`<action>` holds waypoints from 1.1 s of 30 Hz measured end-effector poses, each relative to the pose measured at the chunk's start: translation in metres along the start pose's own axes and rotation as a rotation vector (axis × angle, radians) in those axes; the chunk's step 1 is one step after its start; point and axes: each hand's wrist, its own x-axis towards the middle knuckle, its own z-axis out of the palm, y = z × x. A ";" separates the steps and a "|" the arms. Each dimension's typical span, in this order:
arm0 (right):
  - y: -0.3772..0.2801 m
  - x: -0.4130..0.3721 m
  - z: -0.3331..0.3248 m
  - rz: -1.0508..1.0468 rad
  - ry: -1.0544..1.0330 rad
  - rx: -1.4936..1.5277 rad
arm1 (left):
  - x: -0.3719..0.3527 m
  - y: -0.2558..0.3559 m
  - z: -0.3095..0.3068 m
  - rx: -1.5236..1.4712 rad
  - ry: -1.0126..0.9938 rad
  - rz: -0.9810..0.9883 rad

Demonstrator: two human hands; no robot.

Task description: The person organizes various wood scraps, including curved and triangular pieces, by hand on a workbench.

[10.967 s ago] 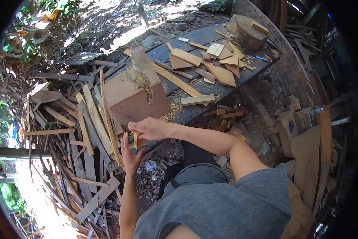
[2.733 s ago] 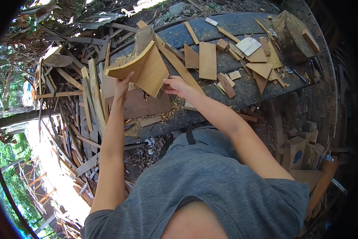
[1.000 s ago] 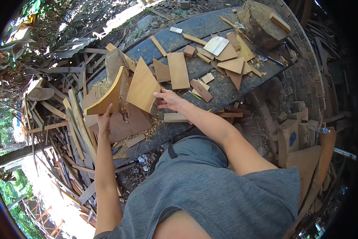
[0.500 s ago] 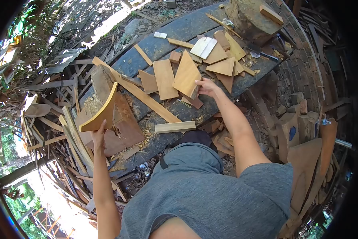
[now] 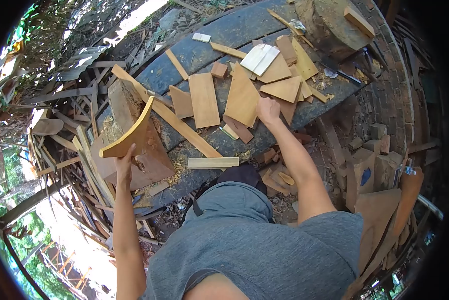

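Observation:
My left hand is closed around the lower end of a curved wooden piece, holding it up over the left part of the bench. Its edge is pale yellow and one side sweeps in a concave arc. My right hand is curled with its knuckles up, against the right edge of a pointed wooden board. What its fingers hold, if anything, is hidden. Around it lie a rectangular board, a triangular offcut and a white-faced block.
A dark plank bench carries several offcuts and shavings. A long strip lies diagonally near a short bar. A chopping stump stands at the far right, a knife-like tool near it. Scrap wood is piled left.
The pointed board, lifted at its lower edge by my right hand before, now lies flatter. My right hand has shifted slightly right and curled. The curved piece stays in my left hand.

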 end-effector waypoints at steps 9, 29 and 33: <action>-0.153 0.024 0.094 -0.178 0.498 0.456 | -0.006 0.022 0.015 0.033 0.066 -0.016; -0.259 -0.066 0.046 -0.188 -0.239 1.701 | -0.017 0.018 -0.074 -0.114 0.170 0.143; -0.273 -0.057 0.027 -0.208 -0.191 1.586 | -0.010 0.015 -0.086 -0.098 0.119 0.196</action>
